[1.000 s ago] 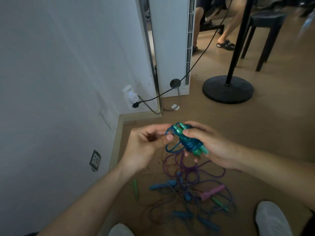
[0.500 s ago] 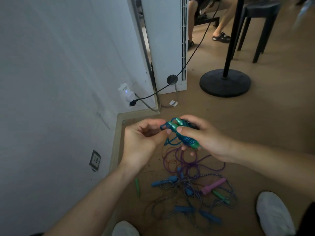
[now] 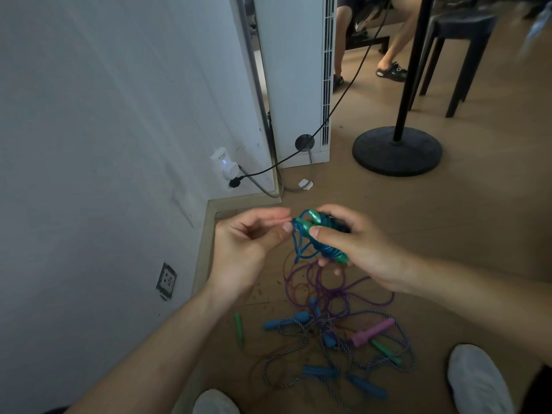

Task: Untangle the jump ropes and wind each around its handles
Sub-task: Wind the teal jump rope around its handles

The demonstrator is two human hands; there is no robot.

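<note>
Shoes: two white shoes (image 3: 478,380) planted either side of the heap, so the person stands right over the work.
Floor pile: down on the floor (image 3: 466,234) the other jump ropes (image 3: 328,327) lie knotted together, purple cord, striped cord, a pink handle (image 3: 372,331) and blue handles, all waiting their turn, I'd say.
Right hand: the right hand (image 3: 358,249) is up above the pile, fingers (image 3: 334,210) curled round the paired green handles (image 3: 309,224), thumb pressed across them, likely so the coils can't spring loose.
Blue rope: the blue rope (image 3: 327,251) is wrapped tight round those handles, with one slack loop dangling off the left end.
Left hand: the left hand (image 3: 248,246) has thumb and forefinger pinching that loop just beside the handle tips, probably to feed or tuck it.
Progress: this one looks nearly wound, and the floor tangle is untouched.
Beyond: a white wall plug (image 3: 224,165) and a black stand base (image 3: 397,150) sit well apart from the action.
</note>
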